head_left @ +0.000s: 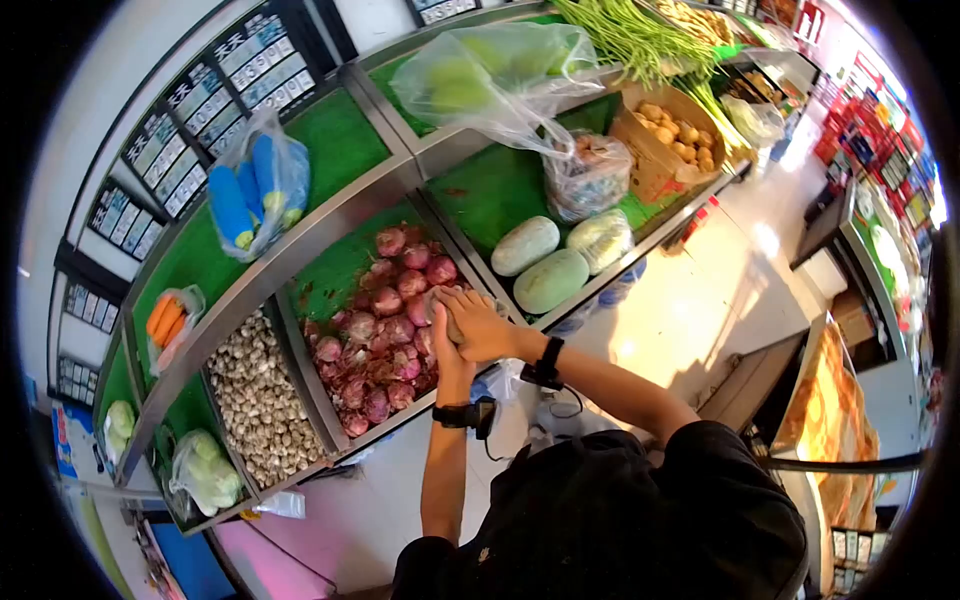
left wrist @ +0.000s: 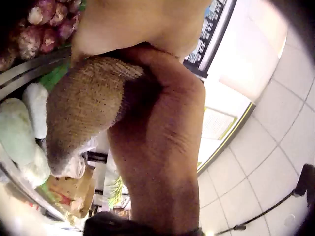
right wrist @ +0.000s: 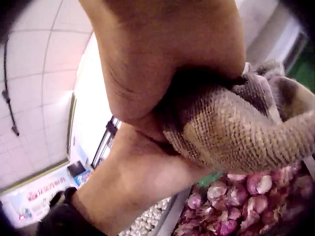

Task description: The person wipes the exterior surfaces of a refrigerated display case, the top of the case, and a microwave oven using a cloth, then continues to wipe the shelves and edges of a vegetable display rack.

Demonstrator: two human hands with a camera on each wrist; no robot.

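A brownish-grey woven cloth (left wrist: 83, 108) is bunched between my two hands, above the front edge of the red onion bin. My left hand (head_left: 452, 350) grips it from the left, while my right hand (head_left: 484, 326) folds over it from the right. The palms come together around the cloth, and most of the fingers are hidden in the wrist views. In the right wrist view a thick fold of the cloth (right wrist: 236, 130) hangs out past the hands, over the red onions (right wrist: 236, 196).
Left of the red onions is a bin of garlic (head_left: 262, 395), with a bagged vegetable (head_left: 205, 470) beyond. On the right lie pale green gourds (head_left: 552, 280), a plastic bag (head_left: 585, 180) and a box of potatoes (head_left: 675, 135). A metal rail (head_left: 340, 215) runs behind the onion bin.
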